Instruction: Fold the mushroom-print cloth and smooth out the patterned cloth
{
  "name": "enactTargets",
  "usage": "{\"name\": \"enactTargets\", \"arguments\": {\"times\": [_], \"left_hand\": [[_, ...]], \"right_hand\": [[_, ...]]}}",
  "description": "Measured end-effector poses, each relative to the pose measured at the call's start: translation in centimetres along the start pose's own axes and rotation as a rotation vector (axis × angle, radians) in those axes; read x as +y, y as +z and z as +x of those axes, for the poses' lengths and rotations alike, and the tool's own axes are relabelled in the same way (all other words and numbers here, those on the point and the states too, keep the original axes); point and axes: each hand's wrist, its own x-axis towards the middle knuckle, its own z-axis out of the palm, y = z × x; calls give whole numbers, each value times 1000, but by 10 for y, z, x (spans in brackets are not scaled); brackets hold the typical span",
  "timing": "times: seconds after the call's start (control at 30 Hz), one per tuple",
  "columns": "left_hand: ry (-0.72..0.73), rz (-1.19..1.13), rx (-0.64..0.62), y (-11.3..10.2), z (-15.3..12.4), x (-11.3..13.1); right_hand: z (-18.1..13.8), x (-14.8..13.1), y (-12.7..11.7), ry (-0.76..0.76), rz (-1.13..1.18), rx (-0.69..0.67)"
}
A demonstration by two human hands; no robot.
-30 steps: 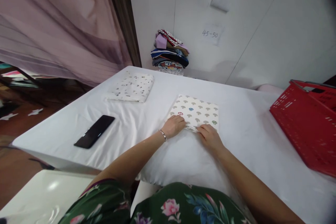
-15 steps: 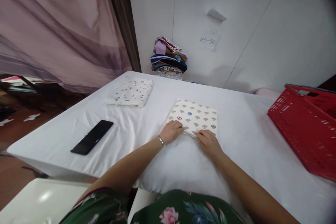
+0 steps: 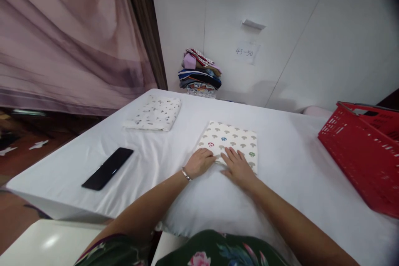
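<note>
Cream folded cloth point(image 3: 234, 139) lies under the right hand point(image 3: 238, 167), which rests flat with its fingers spread. Beside it, the left hand point(image 3: 199, 162) curls at the cloth's corner with its fingertips hidden, so I cannot tell its hold.

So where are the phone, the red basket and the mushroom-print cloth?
phone point(image 3: 107, 168), head view, middle of its dark screen.
red basket point(image 3: 358, 162), head view, its slotted near wall.
mushroom-print cloth point(image 3: 232, 139), head view, bare upper part.

The right hand point(image 3: 238, 168) covers the near edge of the mushroom-print cloth point(image 3: 232, 139); the left hand point(image 3: 199, 162) curls its fingertips under, so any pinch is unseen. The red basket point(image 3: 358, 149) runs off the right edge. The far rim of the table point(image 3: 289, 133) hides the foot of the clothes pile point(image 3: 200, 75)
</note>
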Motion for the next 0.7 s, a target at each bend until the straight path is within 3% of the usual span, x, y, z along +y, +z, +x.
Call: {"name": "enactTargets", "arguments": {"times": [0.23, 0.4, 0.53, 0.7], "left_hand": [[-305, -48, 51, 1, 46, -10], [-550, -10, -190, 17, 56, -17], [-570, -32, -248, 22, 51, -19], [-581, -47, -298, 20, 52, -18]], "right_hand": [[-7, -10, 10, -31, -118, 27], [-23, -13, 7, -75, -105, 13], [-28, -13, -5, -96, 34, -46], [23, 13, -26, 89, 161, 17]]}}
